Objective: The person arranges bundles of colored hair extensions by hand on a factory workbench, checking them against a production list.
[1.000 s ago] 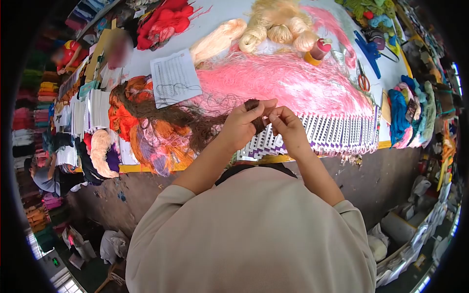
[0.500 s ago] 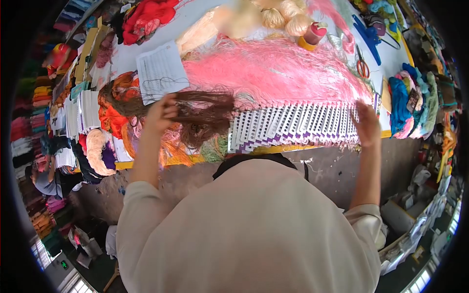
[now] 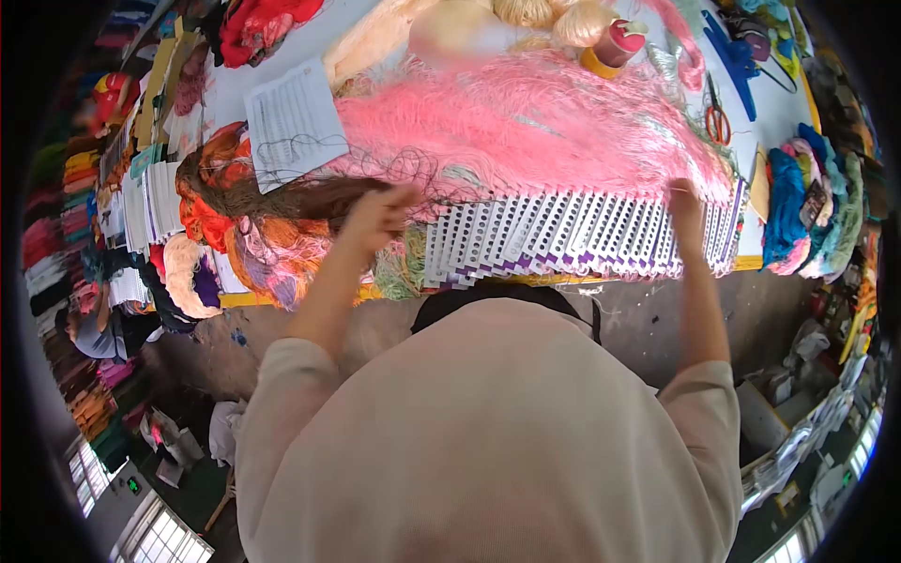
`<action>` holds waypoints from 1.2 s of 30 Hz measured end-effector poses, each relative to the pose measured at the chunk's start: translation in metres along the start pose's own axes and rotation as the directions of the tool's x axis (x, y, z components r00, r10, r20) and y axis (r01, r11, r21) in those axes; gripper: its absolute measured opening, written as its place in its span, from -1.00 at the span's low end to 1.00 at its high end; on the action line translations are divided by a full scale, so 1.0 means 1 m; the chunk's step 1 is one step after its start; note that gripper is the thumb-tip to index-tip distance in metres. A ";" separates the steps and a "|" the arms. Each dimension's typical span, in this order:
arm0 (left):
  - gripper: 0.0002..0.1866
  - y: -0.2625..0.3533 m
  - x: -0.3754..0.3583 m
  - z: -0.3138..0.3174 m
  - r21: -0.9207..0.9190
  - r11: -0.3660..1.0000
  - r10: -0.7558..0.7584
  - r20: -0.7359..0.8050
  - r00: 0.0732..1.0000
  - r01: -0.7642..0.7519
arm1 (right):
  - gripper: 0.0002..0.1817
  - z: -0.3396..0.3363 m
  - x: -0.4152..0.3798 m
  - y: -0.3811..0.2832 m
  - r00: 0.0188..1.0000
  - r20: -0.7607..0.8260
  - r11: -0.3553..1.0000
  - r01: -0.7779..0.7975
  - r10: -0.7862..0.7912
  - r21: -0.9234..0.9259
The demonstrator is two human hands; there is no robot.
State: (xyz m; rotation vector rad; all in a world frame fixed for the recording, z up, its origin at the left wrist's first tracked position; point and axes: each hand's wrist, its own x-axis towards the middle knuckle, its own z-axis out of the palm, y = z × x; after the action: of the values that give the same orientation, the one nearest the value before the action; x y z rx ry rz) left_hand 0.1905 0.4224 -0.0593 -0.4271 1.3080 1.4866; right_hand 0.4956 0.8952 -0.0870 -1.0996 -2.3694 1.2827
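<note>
My left hand (image 3: 380, 218) is at the right end of a hank of dark brown thread (image 3: 305, 199), its blurred fingers stretched out to the right. I see no strand clearly gripped in it. A long row of overlapping white cards with punched holes (image 3: 540, 230) lies along the table's front edge, purple showing at their lower ends. Pink thread (image 3: 488, 127) spreads out behind the cards, towards their upper ends. Over the right part of the row is my right hand (image 3: 686, 206). Motion smears its fingers, and whether they hold a strand is hidden.
A printed sheet (image 3: 296, 122) lies left of the pink thread, with loose dark strands across it. Orange-handled scissors (image 3: 717, 120), a blue tool (image 3: 730, 66) and a red thread cone (image 3: 619, 44) are at the back right. Colourful hanks (image 3: 793, 211) lie at the right edge.
My left hand has moved right, off the middle of the brown hank to its right end. The brown thread no longer covers the area by the cards' left end. My right hand has shifted slightly left.
</note>
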 end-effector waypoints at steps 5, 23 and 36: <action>-0.75 -0.067 0.068 0.113 0.659 0.751 0.105 -0.041 0.994 -0.052 | -0.85 0.169 -0.038 -0.085 0.873 0.485 0.999 0.021 -0.037 0.037; -0.89 -0.079 0.107 0.128 0.541 0.839 -0.089 0.023 0.996 0.063 | -0.86 0.196 -0.021 -0.091 0.709 0.697 0.972 -0.220 0.102 0.081; -0.74 -0.053 0.066 0.147 0.386 0.922 -0.106 0.197 0.975 0.022 | -0.66 0.200 -0.019 -0.085 0.737 0.673 0.998 -0.057 0.063 -0.031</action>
State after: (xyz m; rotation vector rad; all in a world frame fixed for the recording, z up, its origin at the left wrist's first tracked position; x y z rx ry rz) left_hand 0.2637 0.5732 -0.0894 -0.0514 1.3554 1.1500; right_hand 0.3621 0.7287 -0.1346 -0.7890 -2.8401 1.9688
